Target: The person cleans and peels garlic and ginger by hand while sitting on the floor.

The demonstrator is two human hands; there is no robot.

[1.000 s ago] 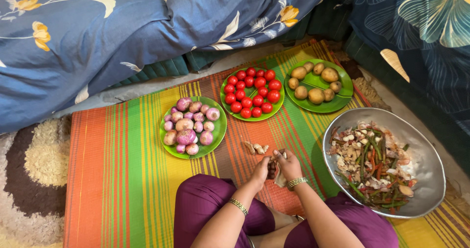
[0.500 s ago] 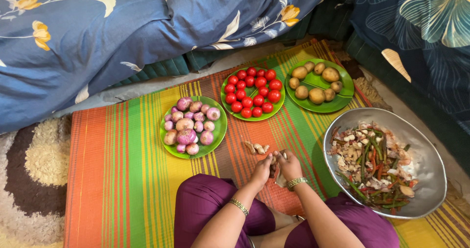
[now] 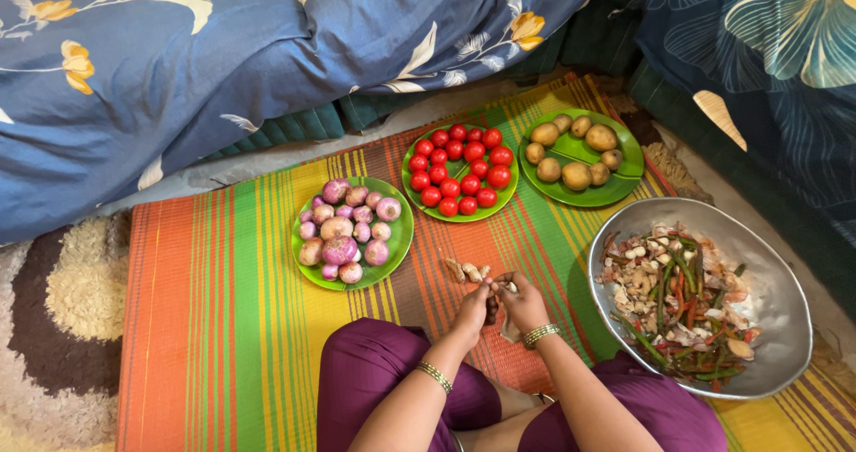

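Observation:
My left hand (image 3: 473, 310) and my right hand (image 3: 524, 302) meet over the striped mat (image 3: 214, 327), fingers pinched together on a small pale piece, likely a garlic clove (image 3: 500, 292). Loose papery skin (image 3: 511, 329) hangs below my right hand. A few more garlic pieces (image 3: 467, 270) lie on the mat just beyond my fingers. Both wrists wear gold bangles.
Three green plates sit ahead: small purple onions (image 3: 346, 229), red tomatoes (image 3: 459, 170), potatoes (image 3: 575, 153). A large steel bowl (image 3: 776, 309) of peels and scraps stands at my right. Blue floral bedding (image 3: 178, 60) lies behind. A shaggy rug (image 3: 53, 327) borders the mat on the left.
My hands have shifted slightly upward and my fingers have worked on the clove. Nothing else has moved.

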